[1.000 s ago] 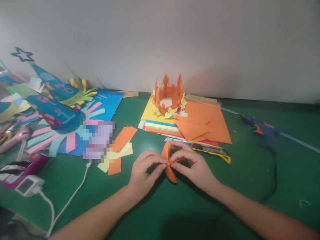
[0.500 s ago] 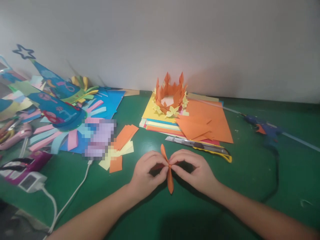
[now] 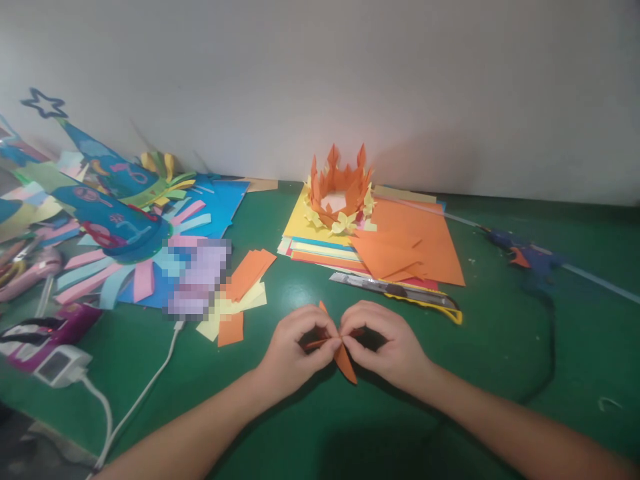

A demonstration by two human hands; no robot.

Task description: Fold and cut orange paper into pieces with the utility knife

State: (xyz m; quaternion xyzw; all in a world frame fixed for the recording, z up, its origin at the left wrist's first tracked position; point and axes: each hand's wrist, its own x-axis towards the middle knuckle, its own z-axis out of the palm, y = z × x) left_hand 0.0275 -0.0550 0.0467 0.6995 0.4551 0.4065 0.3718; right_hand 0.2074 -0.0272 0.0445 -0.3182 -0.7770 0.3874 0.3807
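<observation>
Between my two hands is a small folded orange paper piece (image 3: 346, 365) with narrow pointed petals. My left hand (image 3: 300, 340) pinches it near its centre with thumb and index finger. From the other side my right hand (image 3: 387, 340) pinches the same spot, the fingertips of both hands nearly touching. One petal points down toward me, and another pokes up behind the fingers. Just beyond my hands lies a yellow-handled utility knife (image 3: 400, 293). Farther back, an orange paper crown (image 3: 345, 190) with yellow paper flowers around its base stands on stacked coloured paper (image 3: 320, 250).
Orange paper strips (image 3: 250, 273) and yellow pieces lie left of my hands. A blue glue gun (image 3: 530, 257) with its cord rests at the right. Decorated blue cone hats (image 3: 115, 220) and white charging cables (image 3: 107, 400) fill the left side. A wall (image 3: 320, 80) rises behind the table.
The folded orange paper has turned in my fingers; its lower petal now slants to the right, and the upper one shows less. Both hands keep their pinch at the centre.
</observation>
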